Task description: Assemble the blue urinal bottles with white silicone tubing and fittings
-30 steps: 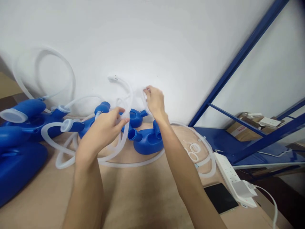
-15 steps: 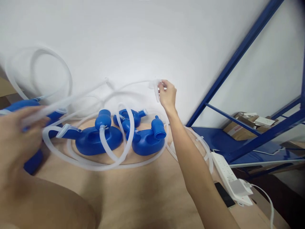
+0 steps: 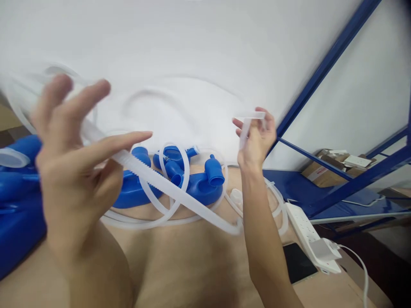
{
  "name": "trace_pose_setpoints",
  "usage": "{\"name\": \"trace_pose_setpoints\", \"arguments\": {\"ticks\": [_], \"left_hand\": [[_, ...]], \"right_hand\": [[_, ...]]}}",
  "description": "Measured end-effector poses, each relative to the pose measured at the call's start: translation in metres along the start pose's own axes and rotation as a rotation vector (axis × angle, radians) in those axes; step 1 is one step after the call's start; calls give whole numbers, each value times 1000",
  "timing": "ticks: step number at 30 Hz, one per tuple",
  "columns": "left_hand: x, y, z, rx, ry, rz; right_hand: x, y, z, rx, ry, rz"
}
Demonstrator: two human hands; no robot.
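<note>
1. Head view: left hand point(image 3: 77, 171) has a loose grip on white hose point(image 3: 167, 186); its lower end looks unattached.
2. Right hand point(image 3: 257, 145) grips clear tubing point(image 3: 256, 115).
3. 3+ blue bottles point(image 3: 208, 195) on the tabletop point(image 3: 192, 265), hose looped among them.

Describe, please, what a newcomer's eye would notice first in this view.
Probably the blurred left hand comes first, large at the left with spread fingers, a ribbed whitish tube slanting down from it across the middle. Next come the bright blue bottles behind that tube, against the pale wall. At the right, the blue metal frame cuts diagonally upward.
</note>
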State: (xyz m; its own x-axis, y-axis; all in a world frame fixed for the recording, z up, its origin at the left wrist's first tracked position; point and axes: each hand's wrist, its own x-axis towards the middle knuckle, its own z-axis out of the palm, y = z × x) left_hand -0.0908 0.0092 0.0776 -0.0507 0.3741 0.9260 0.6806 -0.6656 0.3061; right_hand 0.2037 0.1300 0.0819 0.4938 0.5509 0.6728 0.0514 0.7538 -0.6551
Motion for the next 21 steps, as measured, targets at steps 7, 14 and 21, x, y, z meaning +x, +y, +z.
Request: {"name": "trace_pose_setpoints", "arguments": {"ticks": [7,14,21], "left_hand": [[0,-15,54,85,-10,40],[-24,2,128,-36,-367,114],[-61,23,181,-256,-462,103]], "right_hand": [[-43,-72,-79,135,-81,-147],[-63,-75,-101,-237,-375,-8],[-73,-50,-83,-533,-674,280]]}}
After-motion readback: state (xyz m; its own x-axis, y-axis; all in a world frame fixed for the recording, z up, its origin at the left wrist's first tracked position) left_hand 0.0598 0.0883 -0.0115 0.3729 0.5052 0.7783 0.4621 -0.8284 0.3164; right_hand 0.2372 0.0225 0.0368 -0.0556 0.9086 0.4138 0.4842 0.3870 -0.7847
